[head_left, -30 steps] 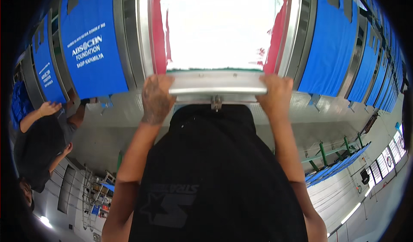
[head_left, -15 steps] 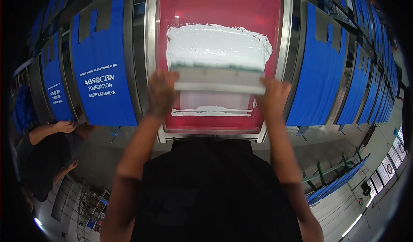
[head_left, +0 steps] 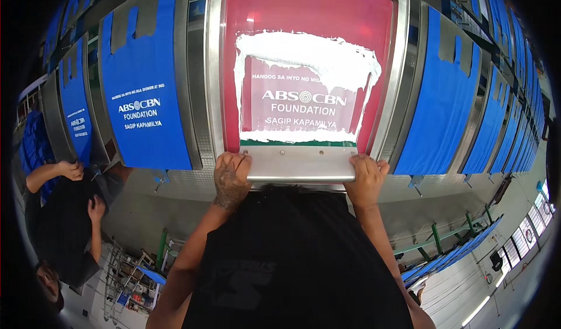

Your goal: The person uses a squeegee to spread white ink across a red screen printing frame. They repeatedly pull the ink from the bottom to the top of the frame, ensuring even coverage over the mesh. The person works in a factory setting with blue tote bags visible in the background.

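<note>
A wide metal-handled squeegee (head_left: pixel 301 164) with a green blade lies across the near end of a screen printing frame (head_left: pixel 214 66). My left hand (head_left: pixel 232 174) grips the squeegee's left end, and my right hand (head_left: pixel 367 176) its right end; both are closed on it. Inside the frame stretches a red mesh (head_left: pixel 310 4) with a see-through printed design in its middle. Thick white ink (head_left: pixel 310 48) is banked along the design's far side and right side. A thinner line of it runs just ahead of the blade.
Blue cut fabric panels (head_left: pixel 137 66) with white print lie on boards to the left; plain blue panels (head_left: pixel 435 95) line the right. A co-worker (head_left: pixel 64 212) in dark clothes stands at the left. Green racks (head_left: pixel 438 238) holding blue pieces stand behind at right.
Both my hands have pulled the squeegee toward me, from mid-mesh to the frame's near end. The white ink has thinned over the design, whose lettering now shows.
</note>
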A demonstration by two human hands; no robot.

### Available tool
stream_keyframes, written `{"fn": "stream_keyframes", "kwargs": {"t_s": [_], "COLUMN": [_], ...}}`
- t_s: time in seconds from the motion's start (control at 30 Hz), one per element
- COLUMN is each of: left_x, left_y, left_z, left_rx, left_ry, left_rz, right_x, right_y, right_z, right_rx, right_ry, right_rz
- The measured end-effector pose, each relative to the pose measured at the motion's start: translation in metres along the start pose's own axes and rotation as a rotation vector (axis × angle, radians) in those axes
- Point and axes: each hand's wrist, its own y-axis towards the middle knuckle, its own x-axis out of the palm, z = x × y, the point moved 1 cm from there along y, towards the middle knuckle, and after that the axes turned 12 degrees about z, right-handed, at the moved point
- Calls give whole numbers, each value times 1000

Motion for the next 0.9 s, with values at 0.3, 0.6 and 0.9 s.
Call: {"fn": "stream_keyframes", "kwargs": {"t_s": [0.3,0.6,0.9], "left_x": [15,-6,33], "left_y": [201,-14,201], "left_z": [-46,11,-63], "left_rx": [-8,-4,78], "left_ry": [8,12,-49], "left_rz": [-144,-35,-35], "right_x": [-10,-7,-11], "right_y": [192,-19,206], "right_z": [14,-6,18], "right_rx": [32,3,154], "right_ry": [-169,39,-197], "right_rz": [-30,24,-249]}}
